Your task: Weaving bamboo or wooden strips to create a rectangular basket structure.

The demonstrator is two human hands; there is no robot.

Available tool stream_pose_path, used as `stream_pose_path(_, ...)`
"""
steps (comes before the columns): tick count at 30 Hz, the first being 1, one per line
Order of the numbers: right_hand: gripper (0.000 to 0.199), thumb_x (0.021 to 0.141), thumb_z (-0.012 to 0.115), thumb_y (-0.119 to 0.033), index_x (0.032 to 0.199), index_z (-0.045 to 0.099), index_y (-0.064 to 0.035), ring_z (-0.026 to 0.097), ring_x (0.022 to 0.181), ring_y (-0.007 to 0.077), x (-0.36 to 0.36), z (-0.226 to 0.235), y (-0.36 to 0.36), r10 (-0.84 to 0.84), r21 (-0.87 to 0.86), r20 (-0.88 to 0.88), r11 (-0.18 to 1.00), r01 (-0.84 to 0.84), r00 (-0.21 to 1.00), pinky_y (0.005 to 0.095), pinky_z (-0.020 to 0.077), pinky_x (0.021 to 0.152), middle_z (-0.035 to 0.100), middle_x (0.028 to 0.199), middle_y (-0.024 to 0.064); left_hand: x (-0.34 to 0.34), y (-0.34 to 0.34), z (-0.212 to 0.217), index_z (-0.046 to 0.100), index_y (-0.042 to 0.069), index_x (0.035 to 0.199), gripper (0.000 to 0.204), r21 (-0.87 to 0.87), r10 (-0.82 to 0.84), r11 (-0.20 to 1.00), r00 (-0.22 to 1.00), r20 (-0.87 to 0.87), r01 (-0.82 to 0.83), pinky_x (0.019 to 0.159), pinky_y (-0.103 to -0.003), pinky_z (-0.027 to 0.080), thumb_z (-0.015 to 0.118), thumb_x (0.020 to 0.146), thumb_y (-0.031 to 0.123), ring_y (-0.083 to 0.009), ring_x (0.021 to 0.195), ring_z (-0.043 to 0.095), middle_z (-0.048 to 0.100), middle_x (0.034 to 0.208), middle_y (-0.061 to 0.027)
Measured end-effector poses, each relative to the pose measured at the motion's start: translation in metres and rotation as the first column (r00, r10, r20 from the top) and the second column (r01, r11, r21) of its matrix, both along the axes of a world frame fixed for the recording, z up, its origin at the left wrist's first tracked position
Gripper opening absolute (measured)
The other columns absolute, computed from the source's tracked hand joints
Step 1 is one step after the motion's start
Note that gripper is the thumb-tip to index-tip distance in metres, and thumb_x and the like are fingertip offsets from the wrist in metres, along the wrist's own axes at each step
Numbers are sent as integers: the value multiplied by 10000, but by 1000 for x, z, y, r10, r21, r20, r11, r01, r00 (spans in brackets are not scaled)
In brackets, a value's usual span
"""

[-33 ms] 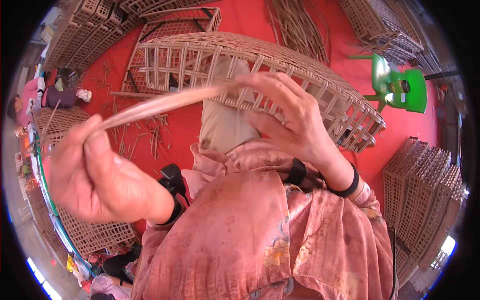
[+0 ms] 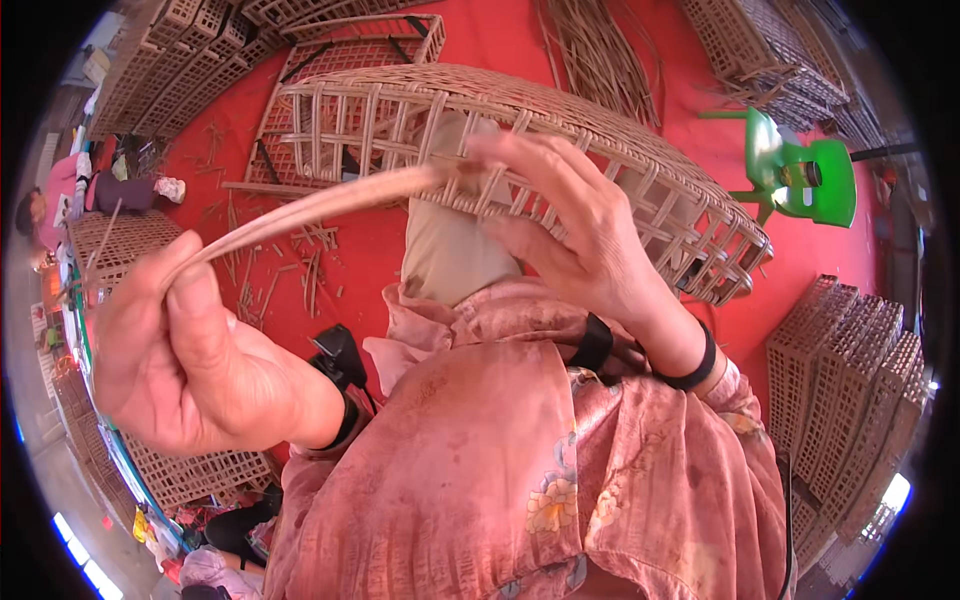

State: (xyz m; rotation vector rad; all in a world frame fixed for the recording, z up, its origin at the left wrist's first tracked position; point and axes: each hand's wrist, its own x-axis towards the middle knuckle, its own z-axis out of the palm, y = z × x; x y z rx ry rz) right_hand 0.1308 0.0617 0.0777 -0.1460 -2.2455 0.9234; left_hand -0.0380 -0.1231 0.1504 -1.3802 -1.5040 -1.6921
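My left hand (image 2: 200,350) is closed, its thumb and fingers pinching one end of a pale, flat rattan-like strip (image 2: 330,207). The strip bows upward as it runs right, and its far end blurs near my right hand (image 2: 580,220). There the thumb and fingers are apart and curved around the strip's end, with no grip visible. Just beyond, a long woven rattan-like frame (image 2: 560,105) with open square lattice along its near side leans across my leg in beige trousers (image 2: 450,245).
Cut strip scraps (image 2: 285,270) litter the red floor covering (image 2: 480,30). A bundle of long strips (image 2: 605,65) lies at the far side. A green chair (image 2: 800,170) stands right, with lattice panels (image 2: 840,370) stacked below it. Another person (image 2: 75,195) sits at far left.
My left hand has dropped very slightly with the strip, and my right hand has shifted a little. The woven frame looks unmoved.
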Motion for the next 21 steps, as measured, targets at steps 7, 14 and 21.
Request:
stream_pose_path(7, 323, 841, 715, -122, 1148, 651, -45, 648, 910, 314, -24, 1, 3, 89, -21, 86, 996, -88, 992, 388, 529, 773, 684, 1023, 121, -10, -5, -8, 573, -60, 1041, 188, 29, -12, 1000, 1000, -3, 12, 785, -281, 559, 611, 868, -121, -243, 861, 685, 682, 933, -239)
stream_pose_path(14, 201, 836, 711, -91, 1028, 702, -31, 658, 829, 290, 17, 15, 5, 59, -489, 277, 868, 88, 959, 388, 527, 735, 683, 819, 100, -11, 45, -55, 621, -55, 1054, 209, -60, -60, 991, 787, 614, 122, 800, -246, 541, 665, 857, -110, -154, 862, 672, 709, 950, -161)
stream_pose_path(21, 372, 785, 705, -43, 1154, 663, -69, 649, 949, 313, 1, -2, 9, -55, -134, 168, 988, 78, 984, 377, 516, 856, 679, 1048, 115, -15, 9, -11, 622, -29, 1028, 200, 105, -97, 991, 991, 92, 87, 744, -295, 514, 626, 849, -117, -207, 849, 640, 694, 943, -212)
